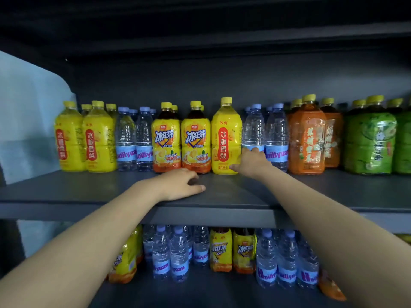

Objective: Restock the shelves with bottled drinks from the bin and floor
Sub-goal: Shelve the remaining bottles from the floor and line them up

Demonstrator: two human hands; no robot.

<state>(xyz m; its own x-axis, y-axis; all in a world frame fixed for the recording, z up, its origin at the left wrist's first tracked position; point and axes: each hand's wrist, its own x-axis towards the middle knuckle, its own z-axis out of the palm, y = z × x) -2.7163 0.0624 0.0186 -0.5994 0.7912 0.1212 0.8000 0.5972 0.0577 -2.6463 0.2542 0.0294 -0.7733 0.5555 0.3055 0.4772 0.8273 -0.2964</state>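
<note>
Nearest, two bare forearms reach up and forward from the bottom corners. Beneath them the lower shelf (pixel 200 292) holds clear water bottles (pixel 265 261) and yellow iced-tea bottles (pixel 221 250).

Above it, the left hand (pixel 182 184) rests palm down on the front part of the upper shelf (pixel 89 190). Its fingers are loosely curled and hold nothing. It lies just in front of the two iced-tea bottles with blue lettering (pixel 195 138), short of touching them.

A little further in, the right hand (pixel 251 162) is at the foot of the single yellow pear-drink bottle (pixel 225 134). The thumb stretches left against the bottle's lower right corner. The fingers reach up into the gap between that bottle and the water bottle to its right (pixel 253 130), over the blue label. Whether the hand grips the yellow bottle or only touches it cannot be told.

That yellow bottle stands upright in the front row, between the iced tea and the water. Along the same row to the left stand more water bottles (pixel 135 138) and a group of yellow pear-drink bottles (pixel 99 138). To the right are orange-wrapped tea bottles (pixel 307 136), then green-wrapped ones (pixel 369 141).
</note>
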